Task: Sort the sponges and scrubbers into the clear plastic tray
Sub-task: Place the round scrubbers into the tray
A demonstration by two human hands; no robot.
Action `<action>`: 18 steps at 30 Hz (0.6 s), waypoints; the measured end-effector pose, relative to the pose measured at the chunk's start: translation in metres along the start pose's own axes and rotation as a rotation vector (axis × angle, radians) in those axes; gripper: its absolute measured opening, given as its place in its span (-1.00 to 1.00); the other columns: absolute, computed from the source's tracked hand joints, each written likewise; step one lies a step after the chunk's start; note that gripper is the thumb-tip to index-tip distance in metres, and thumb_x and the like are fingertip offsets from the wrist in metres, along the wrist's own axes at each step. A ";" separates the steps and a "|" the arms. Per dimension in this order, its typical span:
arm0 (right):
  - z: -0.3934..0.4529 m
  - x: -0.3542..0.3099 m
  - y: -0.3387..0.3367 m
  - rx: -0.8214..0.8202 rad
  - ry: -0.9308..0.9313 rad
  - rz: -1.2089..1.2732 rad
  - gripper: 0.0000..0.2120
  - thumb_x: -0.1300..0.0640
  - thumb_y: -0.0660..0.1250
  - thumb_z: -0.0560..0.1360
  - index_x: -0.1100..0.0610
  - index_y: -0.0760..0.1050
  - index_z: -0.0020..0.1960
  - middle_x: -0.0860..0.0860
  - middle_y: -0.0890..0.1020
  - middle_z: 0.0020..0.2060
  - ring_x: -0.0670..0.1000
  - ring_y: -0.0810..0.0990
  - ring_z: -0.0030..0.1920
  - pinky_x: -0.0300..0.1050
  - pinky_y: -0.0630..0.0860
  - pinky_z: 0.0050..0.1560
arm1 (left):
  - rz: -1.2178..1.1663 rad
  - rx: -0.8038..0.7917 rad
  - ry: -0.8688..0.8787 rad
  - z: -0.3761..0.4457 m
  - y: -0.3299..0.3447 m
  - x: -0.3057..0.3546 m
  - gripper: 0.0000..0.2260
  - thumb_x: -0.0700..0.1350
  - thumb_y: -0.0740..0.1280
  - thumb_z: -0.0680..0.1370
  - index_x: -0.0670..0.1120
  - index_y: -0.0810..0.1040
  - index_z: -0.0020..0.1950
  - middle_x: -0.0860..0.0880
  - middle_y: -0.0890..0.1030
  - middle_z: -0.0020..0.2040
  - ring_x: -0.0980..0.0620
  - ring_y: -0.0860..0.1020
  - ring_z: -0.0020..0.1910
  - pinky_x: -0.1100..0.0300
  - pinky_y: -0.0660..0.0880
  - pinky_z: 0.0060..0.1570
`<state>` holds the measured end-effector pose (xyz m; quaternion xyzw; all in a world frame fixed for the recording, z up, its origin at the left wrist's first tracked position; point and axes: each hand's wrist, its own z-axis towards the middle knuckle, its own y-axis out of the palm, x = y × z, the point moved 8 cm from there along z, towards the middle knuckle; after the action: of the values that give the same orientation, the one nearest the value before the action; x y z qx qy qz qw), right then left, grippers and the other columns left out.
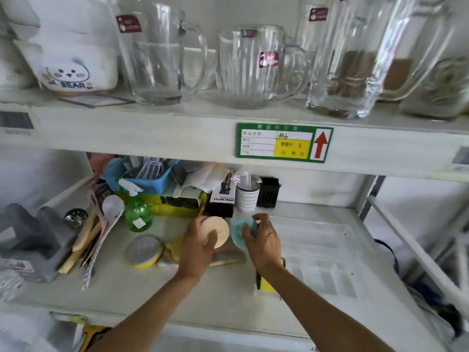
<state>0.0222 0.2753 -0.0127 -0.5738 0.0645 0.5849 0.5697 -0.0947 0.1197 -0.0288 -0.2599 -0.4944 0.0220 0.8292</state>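
Note:
My left hand (198,243) grips a round beige sponge (218,230) held above the lower shelf. Just to its right, my right hand (264,240) closes on a teal scrubber (238,231). The clear plastic tray (327,252) lies on the shelf to the right of both hands, its ribbed compartments showing. A round grey-and-yellow scrubber (144,251) rests on the shelf left of my left hand. A yellow sponge with a dark edge (266,283) sits partly hidden under my right forearm, at the tray's left edge.
A green spray bottle (138,212), white spoon (111,208), wooden utensils (81,240) and a grey object (33,240) crowd the left. A blue basket (149,179), spray-bottle box (222,196) and black holder (267,193) stand behind. Glass jugs (162,54) fill the upper shelf.

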 end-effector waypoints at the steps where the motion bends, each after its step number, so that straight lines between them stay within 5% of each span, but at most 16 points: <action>1: 0.004 0.009 -0.016 0.056 0.011 -0.013 -0.73 0.03 0.29 0.52 0.12 0.37 0.15 0.13 0.62 0.01 0.19 0.60 -0.04 -0.05 0.48 -0.14 | -0.013 -0.018 0.007 0.001 0.013 0.012 -0.46 0.17 0.20 0.42 -0.15 0.45 0.25 -0.14 0.57 0.18 -0.12 0.53 0.12 0.12 0.43 0.08; 8: 0.011 0.088 -0.112 0.198 0.128 -0.256 -0.76 0.04 0.25 0.55 0.09 0.42 0.18 0.13 0.59 0.07 0.24 0.60 -0.06 0.04 0.54 -0.16 | 0.004 -0.218 0.097 -0.002 0.102 0.096 -0.68 -0.12 0.35 0.48 -0.14 0.46 0.21 -0.14 0.53 0.15 -0.11 0.52 0.12 0.10 0.44 0.12; 18: -0.012 0.161 -0.123 -0.102 0.303 -0.590 -0.74 0.08 0.17 0.54 0.08 0.35 0.22 0.06 0.58 0.12 0.15 0.60 0.06 -0.02 0.47 0.05 | 0.556 -0.592 0.108 -0.033 0.199 0.111 -0.52 -0.10 0.29 0.47 -0.18 0.24 0.34 -0.17 0.57 0.20 -0.23 0.54 0.19 -0.02 0.41 0.14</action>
<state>0.1699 0.4043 -0.0652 -0.6757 -0.0499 0.3053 0.6691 0.0332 0.3112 -0.0412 -0.6117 -0.3461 0.0883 0.7059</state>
